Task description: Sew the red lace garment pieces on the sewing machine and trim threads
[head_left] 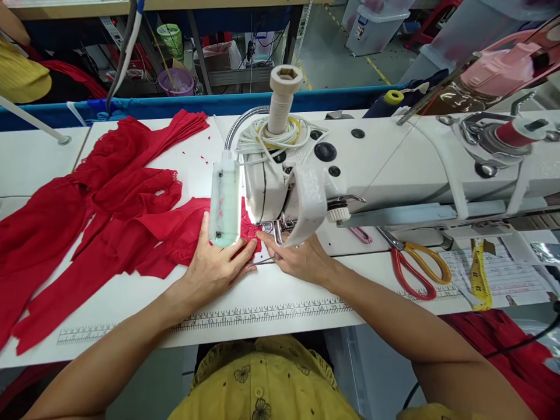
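Note:
A white sewing machine (266,192) stands over the table, its presser foot (266,227) beside my fingers. Red fabric with lace trim (188,227) runs from the left up to the foot. My left hand (221,259) lies on this fabric left of the foot, open, with thumb apart and fingers stretched out. At the foot's right, my right hand (297,256) is closed at the fabric's edge, its fingertips touching the lace; the machine hides part of these fingers. A lit lamp (225,204) hangs over the left fingertips and covers some of the cloth.
Scissors (415,265) with red and orange handles lie to the right, near a yellow tape measure (480,274) on papers. A printed ruler (271,313) runs along the table's front edge. More red cloth (494,344) hangs below at right. A thread spool (516,133) sits on the machine.

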A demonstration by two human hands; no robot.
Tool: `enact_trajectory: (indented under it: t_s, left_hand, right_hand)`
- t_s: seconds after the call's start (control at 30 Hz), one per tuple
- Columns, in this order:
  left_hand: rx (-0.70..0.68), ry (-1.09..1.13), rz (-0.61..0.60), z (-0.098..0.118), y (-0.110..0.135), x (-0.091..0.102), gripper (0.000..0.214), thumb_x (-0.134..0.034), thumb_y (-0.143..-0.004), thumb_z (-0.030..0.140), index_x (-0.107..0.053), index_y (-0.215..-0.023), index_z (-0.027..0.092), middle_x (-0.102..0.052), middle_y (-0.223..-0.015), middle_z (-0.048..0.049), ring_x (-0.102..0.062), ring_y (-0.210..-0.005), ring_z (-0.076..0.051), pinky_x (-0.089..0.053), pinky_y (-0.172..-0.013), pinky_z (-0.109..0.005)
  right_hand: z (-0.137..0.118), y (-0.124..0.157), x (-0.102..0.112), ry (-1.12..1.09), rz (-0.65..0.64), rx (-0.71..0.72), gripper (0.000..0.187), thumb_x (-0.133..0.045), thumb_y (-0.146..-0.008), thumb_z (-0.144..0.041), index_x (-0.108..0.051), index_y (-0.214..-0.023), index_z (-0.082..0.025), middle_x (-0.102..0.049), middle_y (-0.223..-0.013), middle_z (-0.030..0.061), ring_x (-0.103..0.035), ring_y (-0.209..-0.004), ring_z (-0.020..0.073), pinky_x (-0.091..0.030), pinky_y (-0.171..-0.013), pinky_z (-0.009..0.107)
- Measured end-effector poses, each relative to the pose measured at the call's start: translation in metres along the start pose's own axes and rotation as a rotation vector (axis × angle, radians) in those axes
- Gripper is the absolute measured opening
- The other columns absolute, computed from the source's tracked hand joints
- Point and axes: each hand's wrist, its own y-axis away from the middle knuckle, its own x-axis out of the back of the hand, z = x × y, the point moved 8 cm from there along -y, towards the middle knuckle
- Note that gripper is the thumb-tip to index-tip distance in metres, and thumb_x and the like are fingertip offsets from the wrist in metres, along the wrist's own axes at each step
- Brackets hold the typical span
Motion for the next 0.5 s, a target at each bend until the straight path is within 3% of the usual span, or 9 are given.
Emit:
enact_trajectory:
  t_s: [0.13,0.37,0.5]
  left_hand:
    - [0.009,0.019,0.004,-0.001,0.001,-0.001,0.034,-0.059,-0.097,0.038,-0.068,-0.121,0.015,-0.073,-0.093,-0.0077,-0.066,-0.078,-0.022,-0.045,-0.098,-0.074]
    - [0.032,0.043,-0.018,-0.003,0.004,-0.004,0.035,-0.057,-0.098,0.038,-0.067,-0.124,0.016,-0.073,-0.095,-0.0077,-0.066,-0.076,-0.021,-0.048,-0.096,-0.07]
    - [0.052,0.035,-0.033,-0.004,0.003,-0.004,0.035,-0.057,-0.098,0.037,-0.067,-0.124,0.017,-0.073,-0.099,-0.0094,-0.065,-0.078,-0.022,-0.049,-0.096,-0.067]
  right_hand:
    - [0.006,-0.001,-0.011,0.013,-0.139,-0.079,0.054,-0.05,-0.089,-0.013,-0.056,-0.141,-0.024,-0.069,-0.073,0.0011,-0.054,-0.066,0.0152,-0.028,-0.058,0.027]
    - [0.01,0.003,-0.019,0.022,-0.259,-0.157,0.049,-0.05,-0.091,-0.017,-0.059,-0.138,-0.029,-0.072,-0.084,0.0051,-0.057,-0.071,0.0173,-0.035,-0.065,0.028]
    - [0.008,0.004,-0.02,0.064,-0.338,-0.145,0.055,-0.046,-0.091,-0.012,-0.054,-0.143,-0.027,-0.07,-0.078,0.0044,-0.053,-0.067,0.0157,-0.033,-0.061,0.028]
